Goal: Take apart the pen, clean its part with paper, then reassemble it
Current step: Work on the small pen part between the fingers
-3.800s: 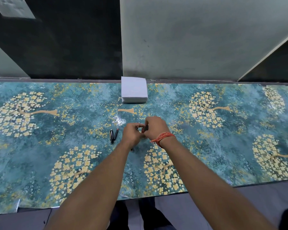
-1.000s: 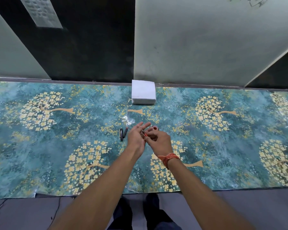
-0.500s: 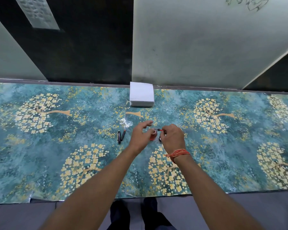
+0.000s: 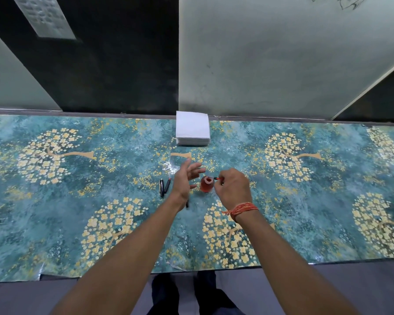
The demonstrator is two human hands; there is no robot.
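Note:
A small red ink bottle [image 4: 207,184] stands open on the table between my hands. My right hand [image 4: 232,188] pinches a thin pen part with a red tip [image 4: 216,178], held just right of the bottle's mouth. Left of the bottle, my left hand [image 4: 184,179] hovers with fingers spread and nothing in it. Two dark pen parts lie side by side further left: a black cap [image 4: 161,188] and a slim piece with a red end [image 4: 167,185]. Another dark piece [image 4: 187,204] peeks out from under my left wrist. A stack of white paper [image 4: 192,128] sits at the table's far edge.
The table [image 4: 77,212] carries a teal cloth with yellow flower trees. A pale wall panel [image 4: 271,53] and a dark panel rise right behind its far edge. The front edge runs across near my legs, with grey floor below.
My left hand has let go of the ink bottle and opened, drawing slightly left. My right hand still holds the pen part at the bottle's mouth. The view shifted a little.

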